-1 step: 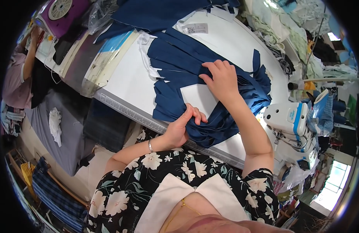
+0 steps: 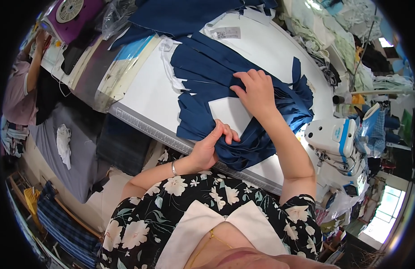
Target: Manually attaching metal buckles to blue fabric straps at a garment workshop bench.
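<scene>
A bundle of navy fabric strips (image 2: 203, 60) is fanned out on the white table, with cut ends toward the left and folds heaped toward the right. My left hand (image 2: 212, 144) is closed on the near strips by the table's front edge, thumb on top and fingers curled. Farther in, my right hand (image 2: 256, 93) lies on the upper strips. Its fingers are slightly bent, and the thumb stands apart from them. Between the two hands, a patch of white tabletop (image 2: 227, 113) shows through a gap in the fabric.
A measuring ruler strip (image 2: 149, 130) runs along the table's front edge. A white and blue sewing machine (image 2: 335, 136) stands at the right. More navy fabric (image 2: 176, 18) lies at the back, near a printed label (image 2: 226, 33). Another person's arm (image 2: 34, 67) shows at the far left.
</scene>
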A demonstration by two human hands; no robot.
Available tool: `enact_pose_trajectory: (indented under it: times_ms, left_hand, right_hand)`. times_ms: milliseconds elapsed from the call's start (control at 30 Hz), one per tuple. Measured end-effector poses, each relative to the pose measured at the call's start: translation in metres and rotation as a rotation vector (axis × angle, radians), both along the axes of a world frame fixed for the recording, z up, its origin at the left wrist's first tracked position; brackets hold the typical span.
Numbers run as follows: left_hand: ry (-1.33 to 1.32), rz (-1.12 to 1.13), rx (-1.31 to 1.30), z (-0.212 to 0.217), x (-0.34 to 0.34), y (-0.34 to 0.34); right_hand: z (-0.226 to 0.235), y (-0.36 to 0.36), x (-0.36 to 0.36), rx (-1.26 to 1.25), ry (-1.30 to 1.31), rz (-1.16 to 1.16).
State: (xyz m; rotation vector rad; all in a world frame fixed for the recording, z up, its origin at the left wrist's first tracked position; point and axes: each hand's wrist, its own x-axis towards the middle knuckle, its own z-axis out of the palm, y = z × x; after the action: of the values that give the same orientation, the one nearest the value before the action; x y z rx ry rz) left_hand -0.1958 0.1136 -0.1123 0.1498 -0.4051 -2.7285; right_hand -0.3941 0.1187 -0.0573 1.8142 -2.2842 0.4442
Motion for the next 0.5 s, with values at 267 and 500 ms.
enact_pose_trajectory:
  times_ms: [267, 500]
  left_hand:
    - [-0.028, -0.015, -0.005, 0.002, 0.001, -0.002]
    - [0.011, -0.050, -0.018, 0.001, 0.002, -0.003]
  right_hand:
    - [0.001, -0.002, 0.000, -0.141, -0.022, 0.062]
    - [0.025, 0.012, 0.017, -0.067, -0.367, 0.034]
